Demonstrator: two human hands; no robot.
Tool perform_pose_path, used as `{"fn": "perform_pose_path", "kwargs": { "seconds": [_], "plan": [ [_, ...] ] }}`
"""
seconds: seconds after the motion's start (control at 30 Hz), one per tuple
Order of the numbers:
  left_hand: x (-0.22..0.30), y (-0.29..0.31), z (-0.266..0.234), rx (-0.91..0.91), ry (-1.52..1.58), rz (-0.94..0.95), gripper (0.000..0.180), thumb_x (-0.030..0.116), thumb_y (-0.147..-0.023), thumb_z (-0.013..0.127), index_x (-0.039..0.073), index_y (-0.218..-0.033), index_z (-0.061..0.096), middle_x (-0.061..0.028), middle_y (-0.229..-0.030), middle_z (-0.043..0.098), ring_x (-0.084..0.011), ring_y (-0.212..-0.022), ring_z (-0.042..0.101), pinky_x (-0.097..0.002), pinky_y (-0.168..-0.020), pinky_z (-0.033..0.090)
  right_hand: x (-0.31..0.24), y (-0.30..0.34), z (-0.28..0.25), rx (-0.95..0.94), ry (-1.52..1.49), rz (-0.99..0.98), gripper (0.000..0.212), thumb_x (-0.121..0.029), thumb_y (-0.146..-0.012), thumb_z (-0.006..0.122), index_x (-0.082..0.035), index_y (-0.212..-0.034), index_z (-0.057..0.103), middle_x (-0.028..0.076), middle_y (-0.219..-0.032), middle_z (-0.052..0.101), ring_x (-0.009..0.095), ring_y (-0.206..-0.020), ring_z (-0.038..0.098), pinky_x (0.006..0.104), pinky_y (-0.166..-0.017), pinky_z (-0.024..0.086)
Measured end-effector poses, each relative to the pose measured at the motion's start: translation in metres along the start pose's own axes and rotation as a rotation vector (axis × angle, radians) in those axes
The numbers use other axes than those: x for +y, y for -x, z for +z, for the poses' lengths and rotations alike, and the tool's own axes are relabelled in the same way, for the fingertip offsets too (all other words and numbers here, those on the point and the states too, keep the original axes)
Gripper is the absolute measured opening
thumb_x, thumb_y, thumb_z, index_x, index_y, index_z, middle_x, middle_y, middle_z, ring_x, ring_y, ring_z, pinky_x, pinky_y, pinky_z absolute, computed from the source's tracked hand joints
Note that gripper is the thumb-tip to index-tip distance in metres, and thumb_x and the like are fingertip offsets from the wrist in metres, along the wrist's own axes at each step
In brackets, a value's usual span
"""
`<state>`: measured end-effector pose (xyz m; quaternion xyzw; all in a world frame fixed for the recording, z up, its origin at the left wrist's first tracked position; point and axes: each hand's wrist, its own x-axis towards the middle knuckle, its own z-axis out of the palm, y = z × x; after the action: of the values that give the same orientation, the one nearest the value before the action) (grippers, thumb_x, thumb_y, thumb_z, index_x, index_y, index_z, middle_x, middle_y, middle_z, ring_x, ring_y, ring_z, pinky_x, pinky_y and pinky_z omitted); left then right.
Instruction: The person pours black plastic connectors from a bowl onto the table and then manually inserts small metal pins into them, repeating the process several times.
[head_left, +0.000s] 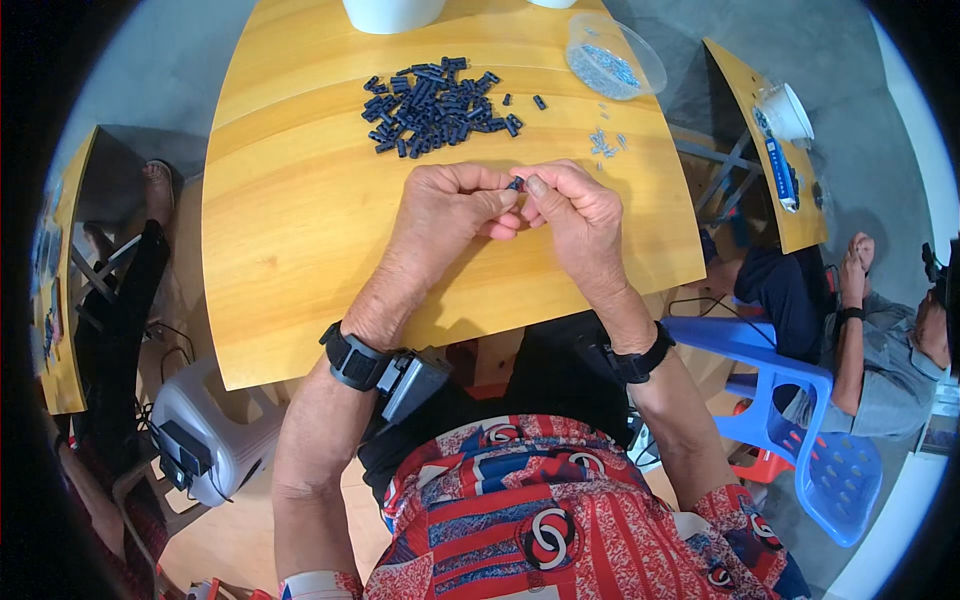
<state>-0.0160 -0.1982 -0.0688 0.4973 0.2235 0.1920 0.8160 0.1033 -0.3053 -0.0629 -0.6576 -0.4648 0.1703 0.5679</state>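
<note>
My two hands meet over the near half of the wooden table (300,200). Between the thumb and fingertips of my left hand (450,205) is a small black cylindrical piece (516,184), mostly covered by the fingers. The fingertips of my right hand (580,205) pinch at the other end of it; whether they also hold a second tiny part cannot be made out. Just beyond the hands lies a heap of similar short black pieces (435,108). A few small clear or silvery pieces (605,145) are scattered to the right of the heap.
A clear round tub (650,65) with many small pale-blue bits stands at the far right. At the far edge is a white container (395,12). Beside me are a blue plastic chair (800,400), a grey-white stool (215,430) and a seated person (885,340) at another table.
</note>
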Motion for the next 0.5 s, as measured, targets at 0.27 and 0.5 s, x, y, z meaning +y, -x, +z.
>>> {"fn": "perform_pose_path", "kwargs": {
  "seconds": [0.27,0.5],
  "plan": [
    [0.0033,-0.0001,-0.0019,-0.01,-0.028,-0.039,0.014,0.009,-0.087,0.063,-0.002,-0.096,0.066,-0.0089,-0.081,0.068,-0.0126,-0.07,0.066,-0.0231,-0.063,0.055,-0.0074,0.0019,-0.0042,-0.038,0.032,0.006,0.02,0.0,-0.087,0.057,0.004,-0.105,0.062,0.007,-0.083,0.061,0.01,-0.065,0.057,0.0228,-0.058,0.049],
    [0.0044,-0.0017,-0.0003,-0.019,-0.008,-0.028,0.013,0.005,-0.087,0.062,-0.005,-0.094,0.067,-0.0105,-0.08,0.068,-0.0123,-0.068,0.066,-0.0225,-0.062,0.055,-0.009,0.002,-0.0084,-0.058,0.262,-0.195,0.024,-0.001,-0.08,0.064,0.0,-0.104,0.061,0.012,-0.085,0.063,0.022,-0.076,0.065,0.0305,-0.063,0.052]
  ]
}}
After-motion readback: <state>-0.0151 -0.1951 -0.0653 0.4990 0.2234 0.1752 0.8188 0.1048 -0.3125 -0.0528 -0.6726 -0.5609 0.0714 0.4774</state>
